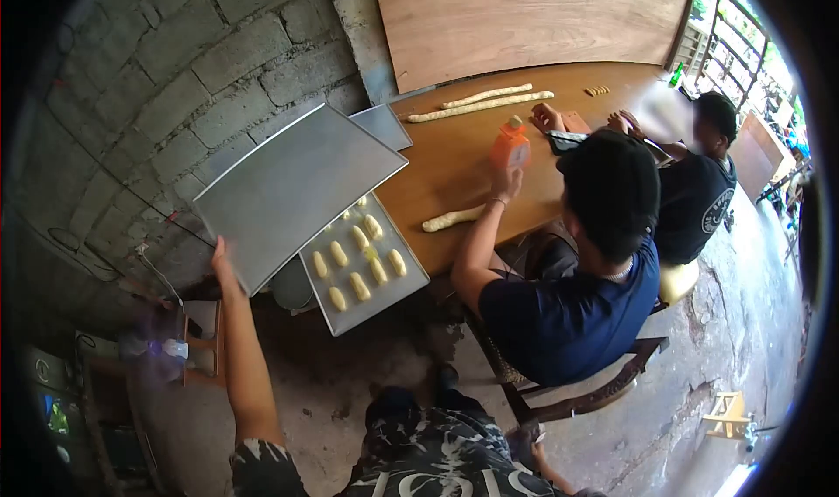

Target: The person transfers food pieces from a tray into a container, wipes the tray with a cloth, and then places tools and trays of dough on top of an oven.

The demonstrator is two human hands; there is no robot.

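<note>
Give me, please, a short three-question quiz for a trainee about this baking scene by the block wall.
1. True or false: the left hand grips the corner of an empty metal tray.
2. How many dough pieces lie on the lower tray? A) four B) nine C) fifteen
3. What does the seated person in the blue shirt touch on the wooden table?

Key:
1. True; the tray is tilted, above the lower one.
2. B, roughly nine, in rows.
3. An orange container, with one raised hand. The right hand sits low by the wearer's lap; what it holds cannot be told.

Empty grey metal baking tray (293,187), tilted, apparently overlapping the dough-filled tray (384,300)
</note>
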